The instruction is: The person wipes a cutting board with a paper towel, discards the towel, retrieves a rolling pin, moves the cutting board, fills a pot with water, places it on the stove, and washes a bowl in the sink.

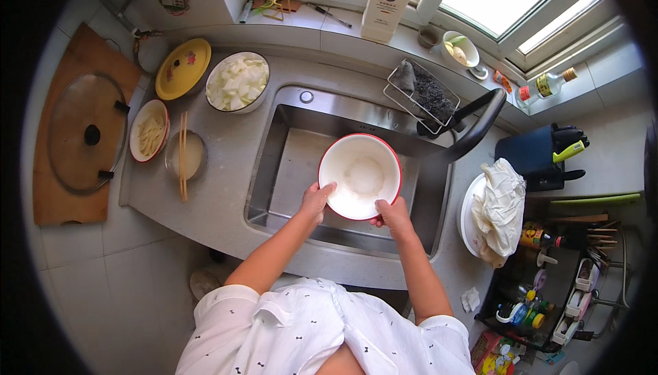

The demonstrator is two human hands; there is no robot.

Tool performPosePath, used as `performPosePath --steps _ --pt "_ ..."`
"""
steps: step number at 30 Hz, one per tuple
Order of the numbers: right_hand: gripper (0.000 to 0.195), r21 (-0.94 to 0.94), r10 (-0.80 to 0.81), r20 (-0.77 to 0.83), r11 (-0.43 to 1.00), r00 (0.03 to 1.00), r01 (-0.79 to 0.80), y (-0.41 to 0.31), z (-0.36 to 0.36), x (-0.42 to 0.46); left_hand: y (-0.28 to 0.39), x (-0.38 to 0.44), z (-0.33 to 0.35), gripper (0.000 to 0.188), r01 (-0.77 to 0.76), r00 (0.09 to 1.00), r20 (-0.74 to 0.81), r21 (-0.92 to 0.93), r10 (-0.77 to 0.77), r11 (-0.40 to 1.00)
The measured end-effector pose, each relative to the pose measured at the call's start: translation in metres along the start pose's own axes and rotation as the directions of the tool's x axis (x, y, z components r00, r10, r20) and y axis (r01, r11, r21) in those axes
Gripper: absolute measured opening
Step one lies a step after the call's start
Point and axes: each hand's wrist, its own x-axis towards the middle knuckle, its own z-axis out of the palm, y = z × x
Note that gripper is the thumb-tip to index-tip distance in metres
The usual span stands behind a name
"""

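A white bowl with a red rim (pixel 366 173) is held over the stainless steel sink (pixel 293 169), its inside facing up towards me. My left hand (pixel 316 203) grips its near left edge, thumb inside the rim. At the near right edge my right hand (pixel 393 216) pinches the rim, thumb on the inner wall. Nothing solid shows inside the bowl; its bottom looks wet or faintly smeared. The black faucet (pixel 475 126) arches in from the right, its spout close to the bowl's right side.
Left counter: a bowl of chopped pale vegetable (pixel 237 83), a yellow lid (pixel 183 69), a bowl of pale slices (pixel 149 131), and chopsticks (pixel 183 159) across a bowl of cloudy liquid (pixel 194 155). Right: a bowl under a cloth (pixel 496 210) and a knife block (pixel 524 154). A sponge rack (pixel 421 92) stands behind.
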Motion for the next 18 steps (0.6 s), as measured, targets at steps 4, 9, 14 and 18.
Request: performPosePath --steps 4,9,14,18 --pt "0.034 -0.282 -0.272 -0.187 0.935 0.944 0.213 -0.007 0.008 -0.009 -0.018 0.036 0.019 0.037 -0.006 0.997 -0.08 -0.2 -0.01 0.98" --pt "0.04 -0.705 -0.587 -0.176 0.635 0.79 0.314 -0.019 -0.003 -0.035 -0.019 0.017 0.04 0.025 0.117 0.986 0.118 -0.019 -0.114 0.993" --pt "0.051 -0.76 -0.824 -0.058 0.403 0.564 0.51 -0.016 -0.018 -0.042 -0.029 0.015 0.018 0.02 -0.126 0.99 0.105 0.352 0.095 0.927" --pt "0.054 -0.772 -0.867 -0.026 0.333 0.497 0.541 -0.014 -0.021 -0.05 -0.039 0.029 -0.018 0.021 -0.371 0.925 0.146 0.532 0.35 0.761"
